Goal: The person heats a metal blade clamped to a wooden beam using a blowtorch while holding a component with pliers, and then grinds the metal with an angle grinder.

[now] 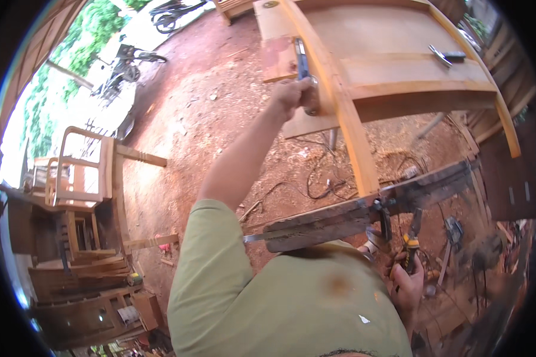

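Left hand (295,97) grips a blue hand tool (302,62), arm stretched to the far side; right hand (408,279) is closed round a yellow-and-black-handled tool (410,245), near, to the right of the torso. Exact tool types: can't tell. Blue tool is over a pale board (278,62), just left of the long curved rail (345,113) of a wooden frame. Can't tell if its edge is in the wood.

Main risk, my read: long reach means weak control at the left wrist. If the tool skids right, it could gouge the rail or knock the knuckles on it. If the board isn't fixed (no fixing visible), leaning on it could tip or shift it.

Silver-and-black hand tool (454,56) lies loose on the frame's right part; a jolt could slide it and scratch the panel (393,30).

Near side: yellow-handled tool points up just beside a dark clamp-like metal part (385,219) on a weathered plank (321,226). A careless swing could clip either, or catch the shirt (315,291).

Farther out: cables (329,184) loop over the shavings-strewn ground (184,113) beneath, easy to snag a foot on. Chair frame (108,169) left and motorcycle (125,68) far left are well apart, low concern
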Tool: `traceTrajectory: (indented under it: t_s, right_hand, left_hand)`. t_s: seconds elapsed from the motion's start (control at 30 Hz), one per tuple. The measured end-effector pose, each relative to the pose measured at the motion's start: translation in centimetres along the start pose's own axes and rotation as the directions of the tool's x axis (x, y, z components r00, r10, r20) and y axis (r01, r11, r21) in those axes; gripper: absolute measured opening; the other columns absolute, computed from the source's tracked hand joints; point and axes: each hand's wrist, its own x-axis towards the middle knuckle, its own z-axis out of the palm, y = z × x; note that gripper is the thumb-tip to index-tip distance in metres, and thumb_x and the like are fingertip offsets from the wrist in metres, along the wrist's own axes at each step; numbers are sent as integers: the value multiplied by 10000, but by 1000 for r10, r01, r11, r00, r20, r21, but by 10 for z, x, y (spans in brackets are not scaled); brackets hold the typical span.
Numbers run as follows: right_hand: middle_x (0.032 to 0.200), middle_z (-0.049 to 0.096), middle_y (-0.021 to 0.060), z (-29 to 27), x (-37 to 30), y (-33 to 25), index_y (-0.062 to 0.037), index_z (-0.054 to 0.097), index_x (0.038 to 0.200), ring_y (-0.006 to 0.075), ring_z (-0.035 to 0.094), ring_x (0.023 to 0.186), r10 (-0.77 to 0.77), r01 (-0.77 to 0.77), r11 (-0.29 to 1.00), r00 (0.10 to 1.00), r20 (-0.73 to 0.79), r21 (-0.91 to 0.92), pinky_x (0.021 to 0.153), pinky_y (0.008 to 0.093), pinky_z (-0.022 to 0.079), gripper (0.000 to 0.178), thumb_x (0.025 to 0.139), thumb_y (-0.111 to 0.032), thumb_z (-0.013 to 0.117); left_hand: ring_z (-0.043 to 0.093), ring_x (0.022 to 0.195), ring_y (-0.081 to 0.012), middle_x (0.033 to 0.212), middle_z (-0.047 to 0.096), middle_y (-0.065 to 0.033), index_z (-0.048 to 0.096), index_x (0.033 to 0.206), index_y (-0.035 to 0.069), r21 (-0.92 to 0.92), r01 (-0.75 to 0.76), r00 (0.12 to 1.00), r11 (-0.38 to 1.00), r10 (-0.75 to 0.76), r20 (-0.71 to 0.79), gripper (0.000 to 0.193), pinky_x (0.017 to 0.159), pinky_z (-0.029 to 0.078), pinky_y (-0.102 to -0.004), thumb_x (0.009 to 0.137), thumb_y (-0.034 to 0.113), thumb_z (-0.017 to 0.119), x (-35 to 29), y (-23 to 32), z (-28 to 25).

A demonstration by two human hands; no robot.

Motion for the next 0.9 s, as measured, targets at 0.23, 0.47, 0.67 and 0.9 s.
traceTrajectory:
  t_s: [0.23,0.47,0.67,0.9]
  right_hand:
    - [946,613,24,-10,-3,-3,-5,602,1020,89,562,817,24,-26,990,1000,-15,-139,740,249,451,174,858,-33,657]
    - [1011,623,14,-4,-5,-8,-13,632,1072,98,567,983,89,-91,970,996,-21,-225,908,273,440,234,891,-133,719]
    - [1084,623,8,2,-9,-20,3,632,1169,91,552,1009,100,-96,944,995,-4,-316,911,273,441,336,867,-96,738]
    - [1071,606,16,15,-6,-49,6,628,1167,108,535,1011,312,-278,837,950,-6,-471,927,287,429,338,886,-150,731]
  left_hand:
    - [702,737,-205,835,731,-92,704,973,23,78,4,999,997,-8,42,197,704,576,-348,970,216,667,12,12,12]
    - [681,746,-172,891,724,-82,698,1024,9,60,78,997,995,-78,-2,223,728,591,-280,929,207,737,26,6,-20]
    - [658,923,-188,1037,708,-102,676,1126,43,203,120,991,972,-107,-77,332,848,546,-347,959,329,698,-12,19,14]
    - [615,1027,-231,1196,645,-144,555,1266,22,287,23,999,958,-33,30,465,868,516,-356,1003,401,611,-109,34,-22]
